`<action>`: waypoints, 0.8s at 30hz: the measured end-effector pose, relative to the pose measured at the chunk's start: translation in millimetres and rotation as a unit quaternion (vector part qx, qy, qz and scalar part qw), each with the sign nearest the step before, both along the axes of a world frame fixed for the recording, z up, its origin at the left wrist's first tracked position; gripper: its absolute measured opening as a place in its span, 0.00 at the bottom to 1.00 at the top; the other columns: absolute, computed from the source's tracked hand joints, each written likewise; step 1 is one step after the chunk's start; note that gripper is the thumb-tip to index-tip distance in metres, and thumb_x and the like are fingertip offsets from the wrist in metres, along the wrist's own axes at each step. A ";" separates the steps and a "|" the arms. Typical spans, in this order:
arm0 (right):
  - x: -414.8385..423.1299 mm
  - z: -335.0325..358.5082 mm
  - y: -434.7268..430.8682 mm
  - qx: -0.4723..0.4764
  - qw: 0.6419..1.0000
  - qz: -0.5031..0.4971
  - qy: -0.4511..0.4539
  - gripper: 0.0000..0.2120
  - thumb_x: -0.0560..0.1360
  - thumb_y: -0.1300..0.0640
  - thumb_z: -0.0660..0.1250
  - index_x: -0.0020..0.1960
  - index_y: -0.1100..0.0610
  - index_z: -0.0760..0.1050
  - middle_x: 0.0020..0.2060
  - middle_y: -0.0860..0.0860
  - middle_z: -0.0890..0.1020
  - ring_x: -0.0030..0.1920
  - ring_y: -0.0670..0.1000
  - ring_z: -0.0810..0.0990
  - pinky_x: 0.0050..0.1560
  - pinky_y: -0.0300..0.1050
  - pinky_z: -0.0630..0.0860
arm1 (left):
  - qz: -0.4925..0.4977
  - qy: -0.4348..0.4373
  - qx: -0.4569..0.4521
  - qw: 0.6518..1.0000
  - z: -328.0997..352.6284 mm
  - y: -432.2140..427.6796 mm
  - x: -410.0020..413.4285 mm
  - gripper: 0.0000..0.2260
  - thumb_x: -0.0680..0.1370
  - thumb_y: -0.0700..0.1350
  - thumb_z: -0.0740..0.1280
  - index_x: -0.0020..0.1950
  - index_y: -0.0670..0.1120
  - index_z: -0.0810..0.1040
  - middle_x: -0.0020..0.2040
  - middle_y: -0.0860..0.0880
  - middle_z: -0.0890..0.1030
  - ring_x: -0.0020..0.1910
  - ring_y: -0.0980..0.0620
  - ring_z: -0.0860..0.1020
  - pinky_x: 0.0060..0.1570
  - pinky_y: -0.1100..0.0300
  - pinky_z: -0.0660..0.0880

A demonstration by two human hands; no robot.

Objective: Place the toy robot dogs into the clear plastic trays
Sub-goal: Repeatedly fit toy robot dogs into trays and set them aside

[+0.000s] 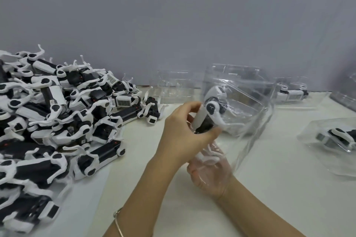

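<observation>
- Bracelet point(117, 223), thin and silvery, circles the left wrist at the bottom edge.
- Right hand point(209, 171) lies palm up at the lower end of the held clear plastic tray point(250, 102). Its fingers curl on the tray and blur through the plastic.
- Left hand point(183, 129), just above, grips a toy robot dog point(210, 113), with thumb and fingers wrapped round its black-and-white body. The dog's front end is inside the raised, tilted tray.
- Pale table point(269, 188) spreads under both arms.
- Heap of loose toy dogs point(57, 113) covers the table's left side.
- Filled tray point(335, 140) rests near the right edge, with one dog lying in it.
- Empty tray point(173, 88) stands by the grey wall point(173, 15), behind the hands.
- Far filled tray point(292, 92) sits near the wall to the right, holding another dog.
</observation>
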State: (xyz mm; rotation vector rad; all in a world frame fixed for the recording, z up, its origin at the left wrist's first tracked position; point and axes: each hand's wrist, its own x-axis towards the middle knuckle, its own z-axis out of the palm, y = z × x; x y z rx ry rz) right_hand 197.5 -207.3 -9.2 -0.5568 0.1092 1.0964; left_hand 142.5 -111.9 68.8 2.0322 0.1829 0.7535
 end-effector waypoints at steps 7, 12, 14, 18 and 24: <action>-3.9 16.8 -7.8 0.030 0.996 0.013 -0.080 0.09 0.59 0.57 0.76 0.31 0.63 0.81 0.27 0.55 0.79 0.27 0.54 0.79 0.29 0.44 0.79 | 0.012 -0.028 0.028 0.999 1.3 1.4 0.6 0.10 0.69 0.50 0.76 0.43 0.59 0.76 0.38 0.63 0.80 0.38 0.63 0.78 0.38 0.71 0.73; 24.8 20.6 -18.6 0.047 0.985 0.013 -0.164 0.20 0.71 0.46 0.72 0.53 0.62 0.83 0.48 0.59 0.83 0.42 0.61 0.82 0.50 0.52 0.78 | -0.138 0.099 -0.106 0.980 -6.4 32.9 -11.5 0.20 0.73 0.43 0.75 0.48 0.72 0.79 0.51 0.68 0.82 0.56 0.62 0.79 0.56 0.62 0.73; 39.7 17.1 -31.3 -0.004 0.976 -0.015 -0.217 0.21 0.73 0.45 0.69 0.60 0.57 0.81 0.57 0.59 0.82 0.48 0.65 0.82 0.50 0.55 0.79 | -0.092 0.109 -0.140 0.980 -13.0 50.8 -16.8 0.24 0.78 0.35 0.67 0.50 0.67 0.81 0.53 0.65 0.82 0.59 0.57 0.79 0.54 0.65 0.73; 55.9 28.4 -46.5 -0.108 0.930 -0.105 -0.336 0.30 0.67 0.46 0.74 0.68 0.44 0.72 0.65 0.50 0.77 0.57 0.66 0.80 0.46 0.56 0.81 | 0.001 -0.042 -0.433 0.900 -18.5 83.4 -21.2 0.10 0.80 0.43 0.64 0.61 0.47 0.78 0.63 0.48 0.80 0.60 0.48 0.80 0.54 0.54 0.78; 50.3 40.4 -38.9 -0.189 0.855 -0.158 -0.456 0.37 0.66 0.45 0.77 0.70 0.36 0.64 0.59 0.51 0.81 0.57 0.58 0.82 0.47 0.55 0.82 | -0.045 0.050 -0.215 0.974 -28.2 48.6 -6.5 0.48 0.62 0.73 0.71 0.77 0.60 0.59 0.75 0.64 0.61 0.74 0.64 0.60 0.72 0.56 0.60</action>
